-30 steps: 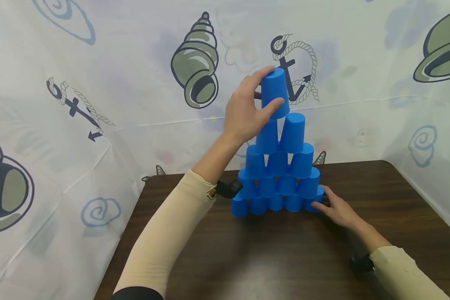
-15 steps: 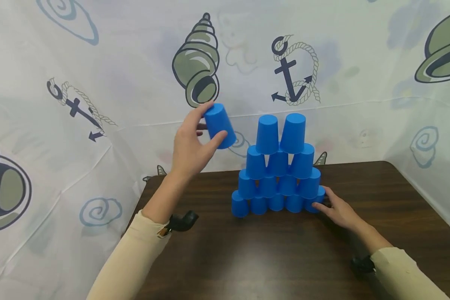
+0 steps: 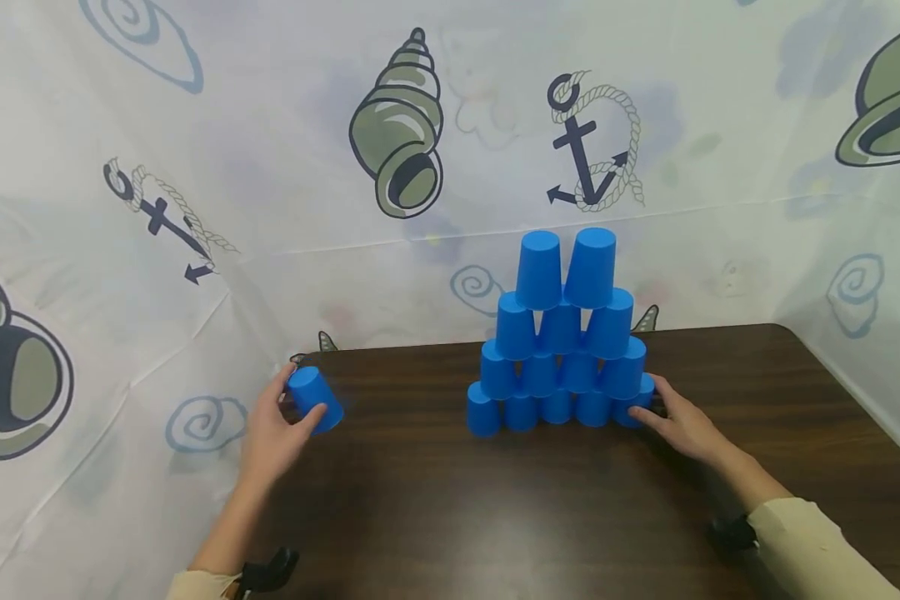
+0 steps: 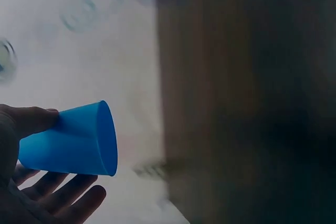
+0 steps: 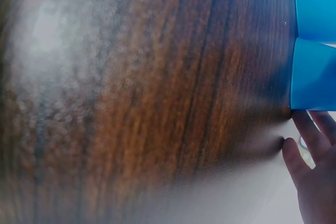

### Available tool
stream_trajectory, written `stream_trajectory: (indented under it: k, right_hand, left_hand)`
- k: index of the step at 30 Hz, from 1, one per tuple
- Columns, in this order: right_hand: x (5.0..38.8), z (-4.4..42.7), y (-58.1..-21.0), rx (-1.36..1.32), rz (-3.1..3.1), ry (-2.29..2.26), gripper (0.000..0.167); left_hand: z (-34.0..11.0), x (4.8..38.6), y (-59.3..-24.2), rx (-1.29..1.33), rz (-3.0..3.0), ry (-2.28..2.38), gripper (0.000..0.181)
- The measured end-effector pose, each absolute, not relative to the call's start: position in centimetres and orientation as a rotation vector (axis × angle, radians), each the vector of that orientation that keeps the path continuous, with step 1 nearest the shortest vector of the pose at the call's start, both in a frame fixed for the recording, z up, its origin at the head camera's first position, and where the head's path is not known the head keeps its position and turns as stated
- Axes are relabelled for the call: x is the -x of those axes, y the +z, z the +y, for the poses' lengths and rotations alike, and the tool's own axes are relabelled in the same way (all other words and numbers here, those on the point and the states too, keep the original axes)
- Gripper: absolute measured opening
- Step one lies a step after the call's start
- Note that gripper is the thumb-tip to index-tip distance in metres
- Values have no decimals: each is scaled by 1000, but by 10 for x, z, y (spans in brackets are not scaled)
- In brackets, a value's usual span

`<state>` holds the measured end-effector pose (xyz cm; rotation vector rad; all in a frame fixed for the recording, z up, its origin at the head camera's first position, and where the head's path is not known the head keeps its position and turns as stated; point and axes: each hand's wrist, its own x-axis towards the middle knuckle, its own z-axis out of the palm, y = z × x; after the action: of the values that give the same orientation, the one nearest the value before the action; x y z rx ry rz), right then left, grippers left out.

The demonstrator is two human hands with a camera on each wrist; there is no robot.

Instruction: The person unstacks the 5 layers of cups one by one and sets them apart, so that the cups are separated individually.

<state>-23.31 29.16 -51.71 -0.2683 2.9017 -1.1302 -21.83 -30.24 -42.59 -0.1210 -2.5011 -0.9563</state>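
My left hand (image 3: 273, 433) holds a blue plastic cup (image 3: 315, 398) above the table's left end, thumb on one side and fingers on the other. The cup is mouth-down and tilted in the head view. In the left wrist view the cup (image 4: 71, 142) lies between thumb and fingers. A pyramid of upside-down blue cups (image 3: 558, 329) stands toward the back, with two cups on its top row. Beside its bottom right cup (image 3: 630, 404) is my right hand (image 3: 686, 425), fingers extended and touching that cup's side. Some of its fingertips are hidden behind the cup.
A dark wood-grain table (image 3: 540, 517) carries the pyramid. White cloth (image 3: 285, 125) printed with shells and anchors hangs behind and along the left and right sides. Both wrists wear a dark device, such as the left wrist device (image 3: 268, 571).
My left hand has lifted a cup off the pyramid's top and carried it left and down, to the table's left end. The right hand has stayed at the bottom right cup.
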Motion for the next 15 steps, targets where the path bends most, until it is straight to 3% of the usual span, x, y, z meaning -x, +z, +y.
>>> stream_trajectory:
  k: [7,15]
  right_hand:
    - [234,292,-514,240,2893,-1118,79]
    - [232,291,-517,241,2890,-1112,80]
  left_hand:
    - [-356,206,-462,-148,-2653,-785,78]
    - [-369,213,-489,-236,-2714,-769,76]
